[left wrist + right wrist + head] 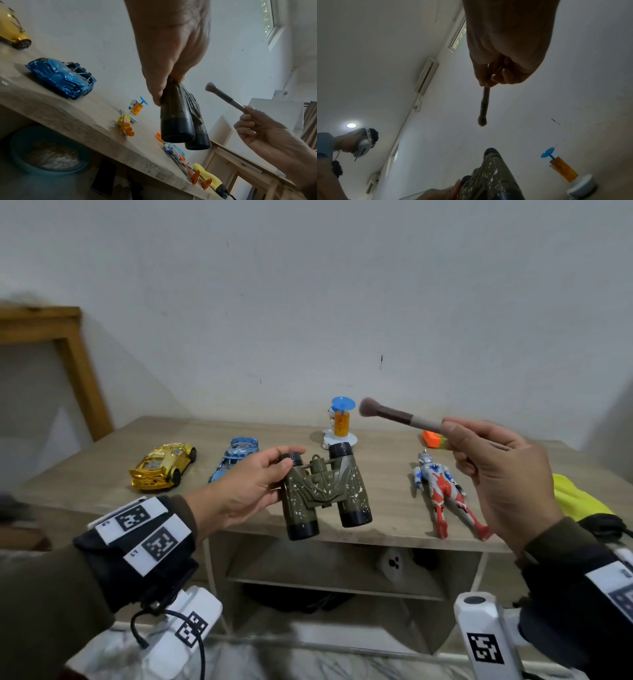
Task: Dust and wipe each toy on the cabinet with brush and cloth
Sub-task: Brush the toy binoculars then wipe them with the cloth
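My left hand (260, 477) grips olive toy binoculars (325, 494) by their left barrel, lifted above the cabinet's front edge; the barrels (178, 121) point down in the left wrist view. My right hand (493, 470) pinches the handle of a soft round brush (394, 414), held up to the right with its bristles clear of the binoculars. The brush (483, 106) hangs in the air in the right wrist view, above the binoculars (491, 175). A yellow cloth (579, 498) lies at the cabinet's right end.
On the wooden cabinet top (387, 474) sit a gold car (162, 465), a blue car (236, 457), a small figure with a blue disc and orange cup (340, 422), a red-blue hero figure (445, 494) and an orange toy (433, 438). Shelves lie below. A wooden frame (78, 364) stands left.
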